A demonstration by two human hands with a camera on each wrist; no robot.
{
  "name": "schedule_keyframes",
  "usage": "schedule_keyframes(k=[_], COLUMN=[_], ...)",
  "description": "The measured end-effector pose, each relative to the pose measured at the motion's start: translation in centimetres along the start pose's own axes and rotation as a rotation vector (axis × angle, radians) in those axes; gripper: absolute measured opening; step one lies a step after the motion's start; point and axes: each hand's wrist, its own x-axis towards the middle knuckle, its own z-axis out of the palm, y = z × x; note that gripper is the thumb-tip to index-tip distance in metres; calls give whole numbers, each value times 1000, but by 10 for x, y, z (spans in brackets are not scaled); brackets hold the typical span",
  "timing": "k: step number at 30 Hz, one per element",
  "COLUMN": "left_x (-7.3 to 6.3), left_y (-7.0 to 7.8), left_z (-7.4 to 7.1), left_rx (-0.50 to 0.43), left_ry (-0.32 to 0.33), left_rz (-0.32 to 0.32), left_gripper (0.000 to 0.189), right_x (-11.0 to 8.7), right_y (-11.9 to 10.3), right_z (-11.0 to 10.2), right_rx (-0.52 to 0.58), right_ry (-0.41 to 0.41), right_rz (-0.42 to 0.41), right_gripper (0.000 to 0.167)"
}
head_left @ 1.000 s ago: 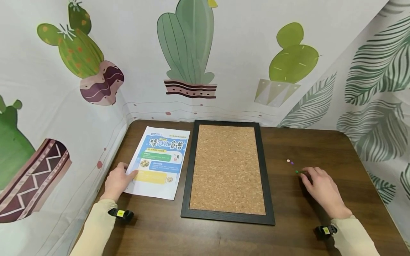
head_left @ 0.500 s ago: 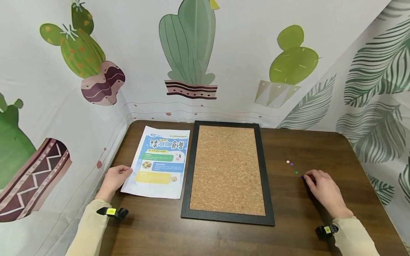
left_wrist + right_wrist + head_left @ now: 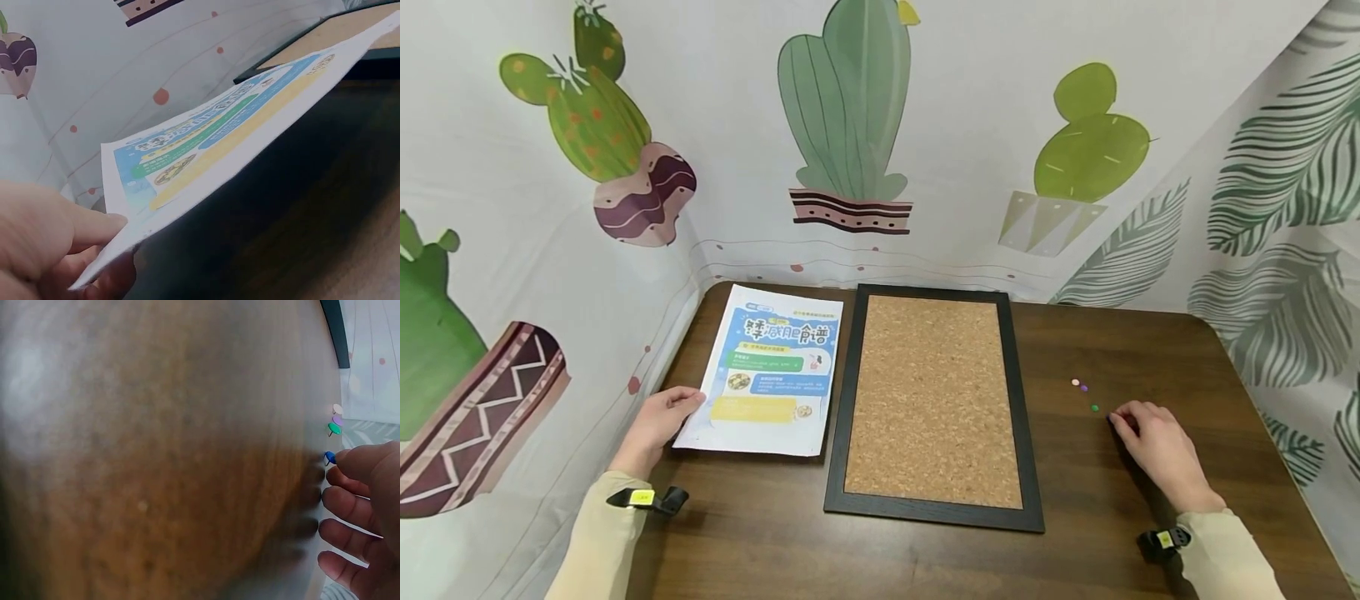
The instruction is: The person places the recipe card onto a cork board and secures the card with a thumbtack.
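My left hand point(image 3: 655, 421) pinches the left edge of a printed paper sheet point(image 3: 767, 367) with blue, green and yellow panels. In the left wrist view, the sheet point(image 3: 206, 150) slants up off the table, thumb on top and fingers beneath. My right hand point(image 3: 1157, 446) is low over the table on the right. In the right wrist view, a blue thumbtack point(image 3: 330, 457) sits at the tip of the thumb, its metal pin showing; the other fingers are loosely bent. A green thumbtack point(image 3: 1095, 408), a purple thumbtack point(image 3: 1084, 388) and a pale pink thumbtack point(image 3: 1075, 382) lie just beyond.
A cork board point(image 3: 934, 400) in a black frame lies flat in the middle of the brown wooden table point(image 3: 760, 533). White cloth printed with cacti and leaves point(image 3: 955, 117) hangs behind and at both sides.
My left hand has drawn back slightly left and raised the sheet from the table. The right fingertips have shifted a little toward me, from beside the green thumbtack to the blue one.
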Motion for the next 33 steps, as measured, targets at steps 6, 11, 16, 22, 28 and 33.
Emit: schedule_keyframes(k=[6, 11, 16, 22, 28, 33], left_x=[-6, -11, -15, -18, -21, -23], left_y=[3, 4, 9, 19, 28, 34], left_z=[2, 10, 17, 23, 31, 38], left_rx=[-88, -172, -248, -317, -332, -326], left_ry=[-26, -57, -68, -73, -100, -129], left_rz=[2, 1, 32, 68, 72, 78], left_gripper=[46, 44, 42, 34, 34, 35], right_x=[1, 2, 3, 3, 0, -3], right_y=[-1, -1, -1, -1, 1, 2], right_z=[1, 3, 5, 6, 5, 4], right_rx=[2, 6, 3, -9, -11, -11], right_ry=[-2, 0, 1, -1, 7, 17], right_rz=[10, 3, -6, -11, -6, -12], right_gripper=[7, 8, 9, 9, 9, 10])
